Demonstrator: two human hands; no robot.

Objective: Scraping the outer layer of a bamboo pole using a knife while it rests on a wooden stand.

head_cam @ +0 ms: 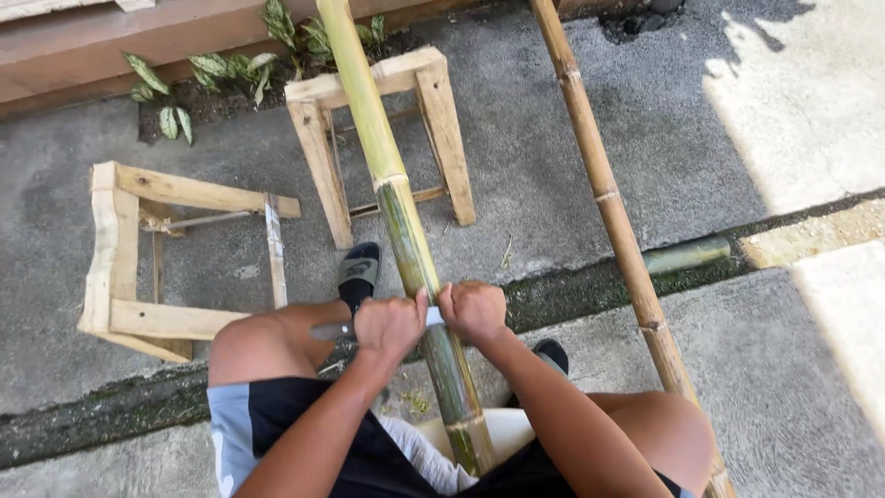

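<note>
A long green bamboo pole (380, 152) runs from my lap up over a wooden stool (441, 103). A knife blade (329, 329) lies across the pole, with both my hands gripping it. My left hand (389, 325) holds the blade on the left side of the pole, its grey tip sticking out to the left. On the right side, my right hand (473, 309) is closed over the other end, which is hidden. Part of the pole near my hands looks scraped and darker green.
A second, brown bamboo pole (608, 198) slants along my right side. Another wooden stool (138, 254) lies on its side at left. A short green bamboo piece (687, 255) rests in the mossy gutter. My sandalled foot (358, 271) is beside the pole. Leafy plants (221, 74) grow by the wall.
</note>
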